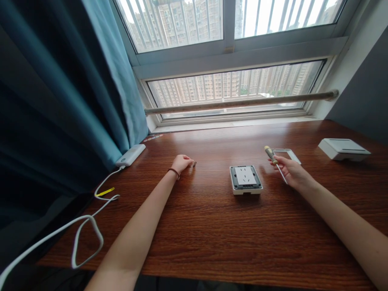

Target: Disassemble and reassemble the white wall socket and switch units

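Note:
A screwdriver with a yellowish, see-through handle is in my right hand, its thin metal shaft slanting down toward me. My left hand pinches a small dark screw at its fingertips, just above or on the table; whether there is more than one cannot be made out. Between my hands, nearer the right one, a wall socket rests on a white mounting box, with its grey inner frame exposed. Behind my right hand lies a thin white cover frame, partly hidden by the fingers.
A white box-shaped part stands at the far right of the brown wooden table. At the left, a white power strip lies by the blue curtain, its white cable looping over the table edge. A window rail runs behind.

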Demonstrator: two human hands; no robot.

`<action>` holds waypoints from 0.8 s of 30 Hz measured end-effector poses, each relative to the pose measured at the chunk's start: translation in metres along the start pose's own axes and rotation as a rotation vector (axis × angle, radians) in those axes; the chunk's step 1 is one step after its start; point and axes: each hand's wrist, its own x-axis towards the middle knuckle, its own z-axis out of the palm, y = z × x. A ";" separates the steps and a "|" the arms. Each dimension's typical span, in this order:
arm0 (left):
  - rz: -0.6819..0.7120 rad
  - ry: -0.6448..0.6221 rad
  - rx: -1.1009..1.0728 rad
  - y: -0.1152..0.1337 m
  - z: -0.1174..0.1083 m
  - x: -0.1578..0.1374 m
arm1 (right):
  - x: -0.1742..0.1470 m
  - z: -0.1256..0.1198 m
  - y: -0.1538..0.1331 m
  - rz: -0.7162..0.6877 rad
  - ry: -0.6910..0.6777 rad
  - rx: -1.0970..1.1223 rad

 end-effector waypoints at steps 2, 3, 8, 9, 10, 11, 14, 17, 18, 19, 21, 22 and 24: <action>0.015 0.010 0.027 -0.002 0.001 0.001 | -0.001 0.001 -0.004 0.009 -0.007 0.137; 0.024 0.021 0.041 -0.002 0.001 0.002 | -0.001 0.001 -0.006 0.014 -0.006 0.202; 0.062 0.067 0.133 -0.001 0.000 0.001 | -0.009 0.003 -0.018 0.181 0.051 0.749; 0.067 0.071 0.156 0.001 -0.001 0.000 | -0.010 0.003 -0.020 0.212 0.064 0.822; 0.072 0.075 0.179 0.002 -0.001 -0.002 | -0.011 0.004 -0.021 0.226 0.073 0.853; 0.077 0.078 0.201 0.004 -0.002 -0.003 | -0.012 0.005 -0.023 0.231 0.080 0.865; 0.090 0.096 0.260 0.009 -0.003 -0.008 | -0.013 0.006 -0.024 0.213 0.090 0.866; 0.103 0.110 0.305 0.013 -0.002 -0.012 | -0.013 0.006 -0.024 0.188 0.071 0.833; 0.107 0.112 0.316 0.014 -0.002 -0.013 | -0.013 0.006 -0.024 0.183 0.062 0.818; 0.109 0.112 0.325 0.015 -0.001 -0.014 | -0.014 0.006 -0.024 0.179 0.053 0.805; 0.110 0.114 0.333 0.017 0.000 -0.016 | -0.014 0.006 -0.024 0.183 0.042 0.799; 0.109 0.118 0.333 0.017 0.000 -0.016 | -0.014 0.006 -0.024 0.187 0.040 0.803; 0.103 0.133 0.322 0.018 0.001 -0.017 | -0.014 0.006 -0.024 0.187 0.033 0.801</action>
